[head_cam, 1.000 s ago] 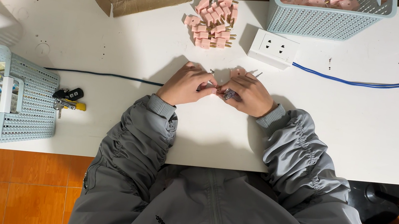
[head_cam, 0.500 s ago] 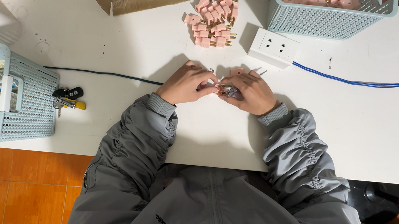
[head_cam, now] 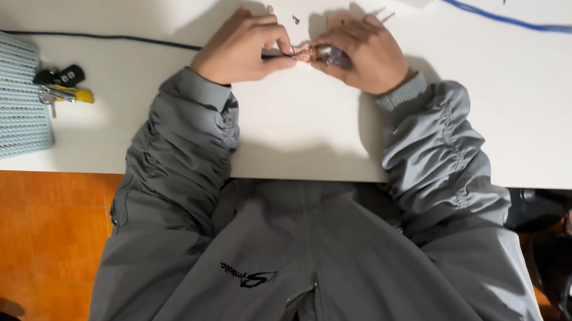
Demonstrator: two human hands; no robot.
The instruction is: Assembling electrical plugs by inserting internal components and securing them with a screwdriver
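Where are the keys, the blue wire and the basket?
keys (head_cam: 61, 78), head view, on the black fob.
blue wire (head_cam: 548, 27), head view, on its middle stretch across the table.
basket (head_cam: 5, 102), head view, on its perforated lid.

The person wears a grey zip-up jacket (head_cam: 297, 278) with a centre zipper (head_cam: 313, 297), a small dark logo on the chest left of that zipper, gathered ruched sleeves (head_cam: 180, 143) on both arms, and ribbed knit cuffs (head_cam: 400, 90) at the wrists.

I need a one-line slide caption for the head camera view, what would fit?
Both hands, left hand and right hand, pinch a small pinkish part over a white table.
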